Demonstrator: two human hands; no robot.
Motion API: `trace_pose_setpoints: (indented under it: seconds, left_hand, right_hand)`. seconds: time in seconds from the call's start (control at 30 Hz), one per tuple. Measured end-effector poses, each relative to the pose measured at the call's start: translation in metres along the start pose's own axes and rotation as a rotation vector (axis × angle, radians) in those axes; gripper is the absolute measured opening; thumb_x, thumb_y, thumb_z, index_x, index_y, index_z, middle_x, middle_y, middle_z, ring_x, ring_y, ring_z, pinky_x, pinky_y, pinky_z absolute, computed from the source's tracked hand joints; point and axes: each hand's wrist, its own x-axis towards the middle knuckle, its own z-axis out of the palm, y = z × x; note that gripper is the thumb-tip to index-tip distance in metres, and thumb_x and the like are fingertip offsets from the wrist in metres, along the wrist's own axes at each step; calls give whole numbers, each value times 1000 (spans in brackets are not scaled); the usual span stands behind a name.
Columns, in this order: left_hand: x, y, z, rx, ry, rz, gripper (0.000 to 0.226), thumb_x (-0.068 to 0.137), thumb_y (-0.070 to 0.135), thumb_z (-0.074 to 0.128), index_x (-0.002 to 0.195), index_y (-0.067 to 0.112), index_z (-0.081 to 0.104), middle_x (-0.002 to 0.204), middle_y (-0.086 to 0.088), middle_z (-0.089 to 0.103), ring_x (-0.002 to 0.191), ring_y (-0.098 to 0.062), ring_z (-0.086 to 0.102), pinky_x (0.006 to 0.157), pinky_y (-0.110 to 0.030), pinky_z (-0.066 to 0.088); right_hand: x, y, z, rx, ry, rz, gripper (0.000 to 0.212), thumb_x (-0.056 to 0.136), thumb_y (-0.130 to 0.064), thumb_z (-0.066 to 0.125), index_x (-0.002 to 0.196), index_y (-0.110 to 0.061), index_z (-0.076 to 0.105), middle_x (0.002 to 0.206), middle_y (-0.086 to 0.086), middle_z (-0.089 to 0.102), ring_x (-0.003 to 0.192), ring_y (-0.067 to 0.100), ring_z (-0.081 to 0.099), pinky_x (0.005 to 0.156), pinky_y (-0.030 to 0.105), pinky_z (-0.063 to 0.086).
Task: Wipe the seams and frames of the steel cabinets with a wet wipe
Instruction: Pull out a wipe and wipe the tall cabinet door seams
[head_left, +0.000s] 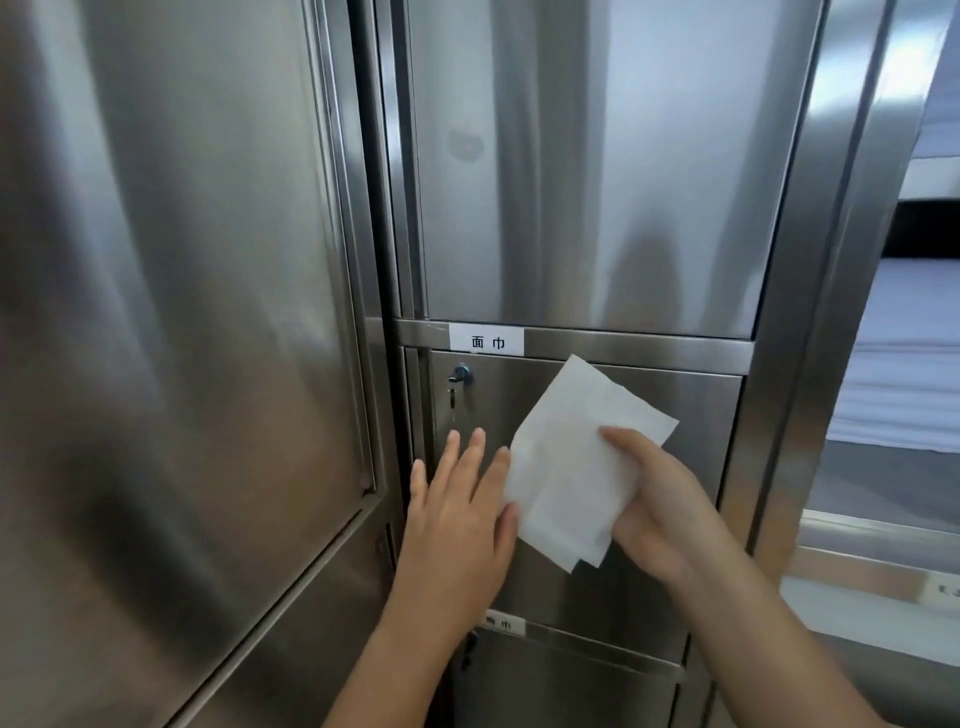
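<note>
One white wet wipe (576, 467) is held up in front of a small steel door (675, 415). It is just below the frame bar (639, 347), which has a white label (487, 342) on it. The wipe is thin and soft. It is opened out almost flat, with fold lines across it and a doubled corner at the bottom.

The right hand (660, 509) pinches the wipe at its right side. The thumb lies on the front, and the other fingers are hidden behind the wipe. The left hand (457, 514) is just beside the wipe's left edge, with its fingers straight and spread. I cannot tell if it touches the wipe or the door.

A lock (461, 374) sits near the door's top left corner. Above the bar is a tall shiny door (597, 182). A dark seam (371, 208) runs up and down between this cabinet and the big left door (171, 312).

A second label (501, 623) lower down is partly hidden by the left arm and too blurry to read. Some white folded things (898, 364) on the right are cut off by the edge.
</note>
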Motion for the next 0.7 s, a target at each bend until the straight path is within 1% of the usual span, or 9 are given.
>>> trace_pose_setpoints:
  seconds: [0.1, 0.13, 0.27, 0.4, 0.5, 0.53, 0.6, 0.67, 0.7]
  left_hand:
    - [41, 2, 18, -4, 19, -23, 44, 87, 32, 37, 122, 13, 55, 132, -12, 54, 125, -33, 48, 96, -53, 27]
    - [53, 2, 23, -3, 30, -29, 43, 88, 32, 37, 123, 14, 54, 133, -12, 54, 126, -32, 47, 97, -52, 27]
    - [91, -5, 34, -3, 74, -39, 44, 88, 32, 37, 124, 12, 54, 134, -12, 53, 128, -32, 45, 98, -52, 26]
    - [128, -18, 33, 36, 138, 9, 44, 87, 30, 38, 121, 9, 57, 131, -14, 54, 126, -35, 47, 96, -55, 31]
    - [160, -25, 23, 10, 192, 33, 46, 87, 30, 38, 123, 8, 57, 131, -15, 54, 126, -35, 46, 97, -53, 25]
    - [170, -27, 19, 0, 212, 45, 46, 87, 30, 38, 123, 8, 57, 131, -15, 54, 126, -35, 46, 97, -52, 24]
    - [190, -31, 9, -6, 242, 66, 47, 87, 29, 38, 123, 7, 57, 130, -15, 55, 125, -36, 47, 96, -53, 24]
    - [208, -38, 0, 12, 264, 100, 48, 86, 30, 37, 122, 6, 58, 128, -16, 57, 123, -37, 49, 95, -57, 31]
    - [217, -41, -5, 28, 269, 113, 48, 87, 30, 36, 122, 6, 59, 127, -17, 57, 121, -37, 50, 93, -59, 35]
  right_hand:
    - [40, -26, -3, 31, -62, -21, 15, 92, -14, 51, 102, -8, 61, 94, 10, 71, 84, 24, 66, 73, 36, 51]
    - [52, -34, -3, 39, -83, -35, 16, 92, -14, 51, 103, -8, 61, 97, 10, 71, 86, 24, 67, 74, 36, 51]
    - [89, -60, 5, 96, -124, -102, 14, 92, -13, 49, 97, -10, 63, 97, 8, 72, 82, 20, 69, 79, 34, 51]
    - [110, -81, 21, 124, -217, -107, 16, 93, -12, 48, 99, -10, 63, 96, 7, 72, 82, 19, 70, 79, 35, 52]
    - [119, -98, 35, 143, -204, -153, 15, 93, -12, 49, 100, -11, 62, 96, 6, 73, 85, 19, 69, 82, 36, 51]
    - [120, -103, 42, 153, -193, -172, 15, 93, -11, 49, 102, -11, 61, 96, 6, 73, 85, 19, 69, 80, 36, 51]
    - [122, -112, 56, 196, -179, -223, 13, 92, -9, 50, 100, -10, 60, 86, 5, 73, 73, 17, 71, 71, 33, 55]
    - [125, -121, 72, 258, -168, -286, 9, 92, -7, 49, 93, -9, 58, 71, 3, 71, 59, 14, 68, 59, 28, 57]
    - [128, -126, 81, 277, -172, -315, 9, 92, -6, 49, 91, -9, 58, 68, 4, 70, 57, 14, 68, 56, 27, 56]
